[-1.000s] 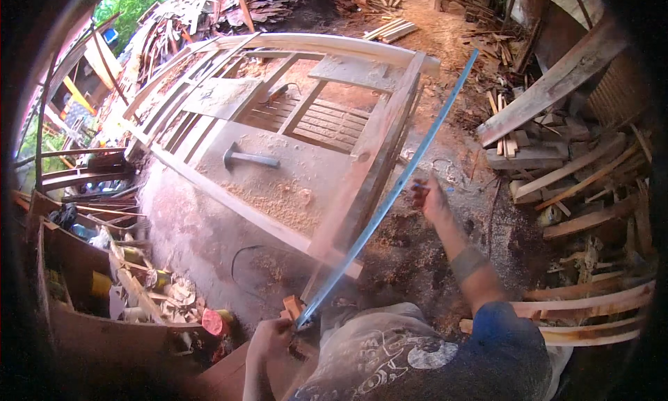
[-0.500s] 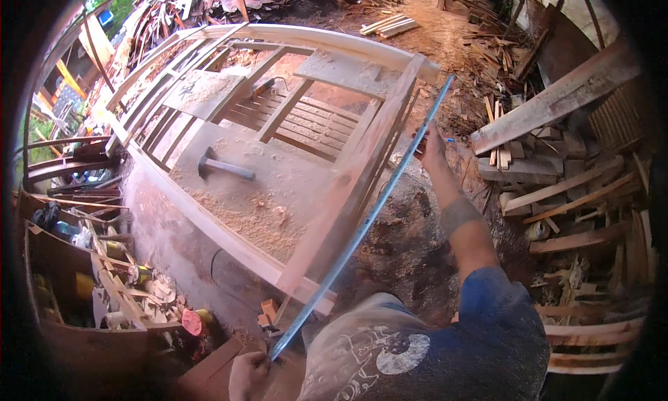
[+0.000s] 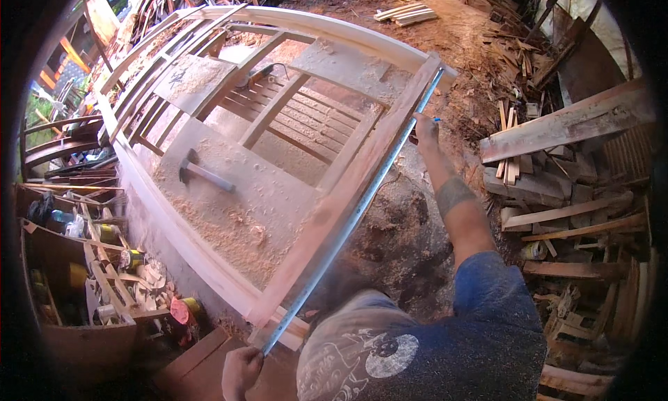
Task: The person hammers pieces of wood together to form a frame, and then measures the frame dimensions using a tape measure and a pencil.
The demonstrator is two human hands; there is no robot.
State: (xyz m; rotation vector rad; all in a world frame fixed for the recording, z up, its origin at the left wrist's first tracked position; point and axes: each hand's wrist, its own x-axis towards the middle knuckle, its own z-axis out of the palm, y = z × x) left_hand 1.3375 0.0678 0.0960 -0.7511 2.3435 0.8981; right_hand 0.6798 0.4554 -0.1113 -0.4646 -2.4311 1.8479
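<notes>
A long, thin metal ruler (image 3: 348, 227), pale blue with small marks, lies along the near rail (image 3: 334, 213) of a wooden frame. My left hand (image 3: 242, 372) is closed around its near end, past the frame's corner. Toward the far end, my right hand (image 3: 426, 131) grips the ruler's edge. A thin blue-tipped stick (image 3: 436, 119), like a pencil or pen, pokes out of that hand. A hammer (image 3: 205, 173) rests on a sawdust-covered board (image 3: 243, 171) laid over the frame.
Slats (image 3: 299, 119) and a corded tool (image 3: 263, 74) show through the frame. An open box (image 3: 76, 324) of scraps and cans stands at left. Stacked timber and a thick beam (image 3: 570, 123) fill the right side. Loose planks (image 3: 406, 13) lie on the ground beyond.
The ruler has moved left and up against the frame's near rail, where before it stood off from it. Both hands moved with it, still holding it.
</notes>
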